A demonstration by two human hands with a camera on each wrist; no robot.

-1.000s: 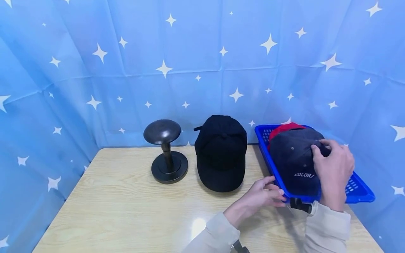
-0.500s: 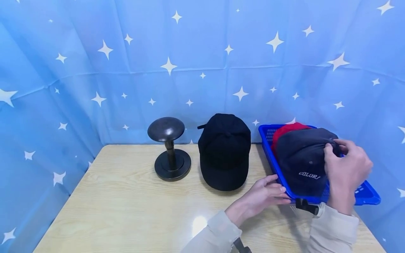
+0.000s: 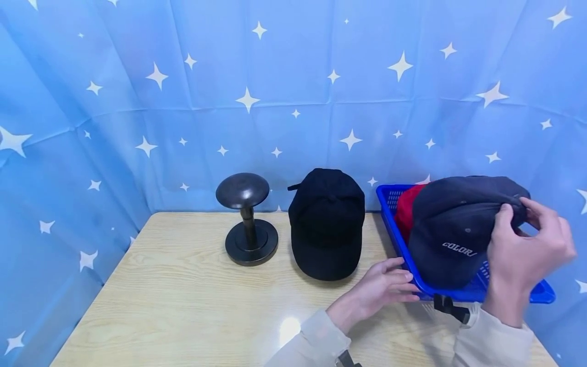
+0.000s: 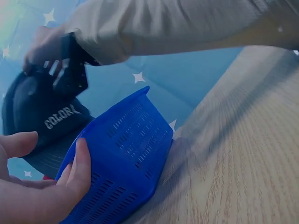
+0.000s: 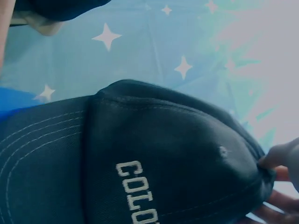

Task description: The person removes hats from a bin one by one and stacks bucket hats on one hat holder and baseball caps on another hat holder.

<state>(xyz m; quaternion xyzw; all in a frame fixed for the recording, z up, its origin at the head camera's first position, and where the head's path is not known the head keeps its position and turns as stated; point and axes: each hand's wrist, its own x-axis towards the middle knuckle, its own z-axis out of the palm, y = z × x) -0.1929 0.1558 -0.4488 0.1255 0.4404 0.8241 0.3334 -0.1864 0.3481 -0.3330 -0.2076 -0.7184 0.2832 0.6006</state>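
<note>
My right hand (image 3: 527, 250) pinches the crown of a dark navy baseball cap (image 3: 454, 219) with white "COLOR" lettering. The cap is tilted over the blue plastic basket (image 3: 400, 244), its brim pointing down inside the rim; the right wrist view shows thumb and fingers bunching the cloth at its top. Partly hidden behind it in the basket is a red cap (image 3: 405, 209). At the basket's near left corner my left hand (image 3: 373, 290) rests its fingers against the outer wall, the thumb standing apart from them in the left wrist view.
A black cap (image 3: 326, 224) sits on the wooden table (image 3: 197, 311), left of the basket. Farther left stands a dark hat stand (image 3: 247, 219) with a rounded top and a round base. A blue curtain (image 3: 293, 66) with white stars hangs behind the table.
My right hand has drawn the navy cap up and to the right by its crown, so it leans more upright above the basket. My left hand stays at the basket corner.
</note>
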